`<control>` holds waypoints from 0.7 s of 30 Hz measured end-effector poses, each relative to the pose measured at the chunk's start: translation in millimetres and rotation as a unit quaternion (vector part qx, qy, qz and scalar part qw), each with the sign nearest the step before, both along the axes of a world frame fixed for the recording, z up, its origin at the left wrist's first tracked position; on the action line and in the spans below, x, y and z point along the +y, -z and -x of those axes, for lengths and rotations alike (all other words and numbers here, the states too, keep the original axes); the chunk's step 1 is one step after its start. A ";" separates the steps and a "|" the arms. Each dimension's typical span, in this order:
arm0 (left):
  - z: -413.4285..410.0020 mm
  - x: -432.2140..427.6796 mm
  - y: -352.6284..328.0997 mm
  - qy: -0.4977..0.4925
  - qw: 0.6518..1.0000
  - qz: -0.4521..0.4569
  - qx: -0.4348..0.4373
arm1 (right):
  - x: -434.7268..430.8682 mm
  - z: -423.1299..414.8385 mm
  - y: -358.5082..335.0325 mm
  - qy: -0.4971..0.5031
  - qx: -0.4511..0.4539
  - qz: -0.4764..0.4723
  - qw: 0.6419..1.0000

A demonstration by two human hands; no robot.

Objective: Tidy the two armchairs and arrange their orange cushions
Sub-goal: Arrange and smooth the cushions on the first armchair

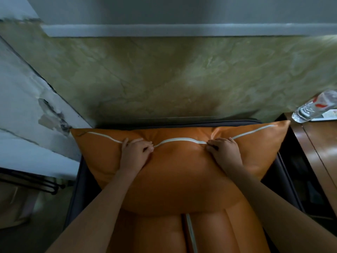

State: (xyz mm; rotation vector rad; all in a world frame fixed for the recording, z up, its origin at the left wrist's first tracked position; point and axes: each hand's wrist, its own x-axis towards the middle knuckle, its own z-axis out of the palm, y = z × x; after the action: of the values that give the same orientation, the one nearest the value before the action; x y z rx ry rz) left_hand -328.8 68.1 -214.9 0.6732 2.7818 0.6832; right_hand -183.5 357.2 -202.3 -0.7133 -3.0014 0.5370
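Nearest to me, at the front edge of the armchair (85, 181), lies a second orange cushion (209, 232) with a white stripe running toward me; I judge it waits there for its turn. Over it my two forearms reach to the upper orange cushion (175, 170), which stands against the back edge of the seat. My left hand (134, 154) and my right hand (225, 152) each pinch the white band (179, 140) near the cushion's top edge, fingers curled and pressed together on it. I hold it at two points, I think, so the cushion stays level while I square it against the backrest. Beyond the right corner, a plastic bottle (313, 106) lies on a wooden side table (321, 143). Farthest is the wall (164, 73).
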 end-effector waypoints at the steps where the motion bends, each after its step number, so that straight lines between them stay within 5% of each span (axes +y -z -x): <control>1: 4.0 0.9 3.5 -0.004 1.000 -0.002 0.007 | 2.4 6.8 3.1 -0.002 0.008 0.002 1.000; 10: 13.3 -16.3 -4.5 -0.045 0.989 -0.136 0.023 | 26.8 -5.1 16.6 -0.054 0.116 0.065 0.990; 15: -42.3 -43.6 -3.0 -0.089 0.991 -0.058 0.085 | 27.0 -55.3 20.7 -0.021 0.131 0.018 0.991; 21: -90.6 -49.0 51.9 -0.164 0.986 -0.001 -0.036 | 9.9 -81.4 60.6 0.019 0.108 0.002 0.994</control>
State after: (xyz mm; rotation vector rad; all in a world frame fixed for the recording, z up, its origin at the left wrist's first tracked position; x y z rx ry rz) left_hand -238.3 19.0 -266.7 0.1849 2.8509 0.7508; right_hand -102.2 367.1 -262.9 -0.6642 -2.7830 0.5792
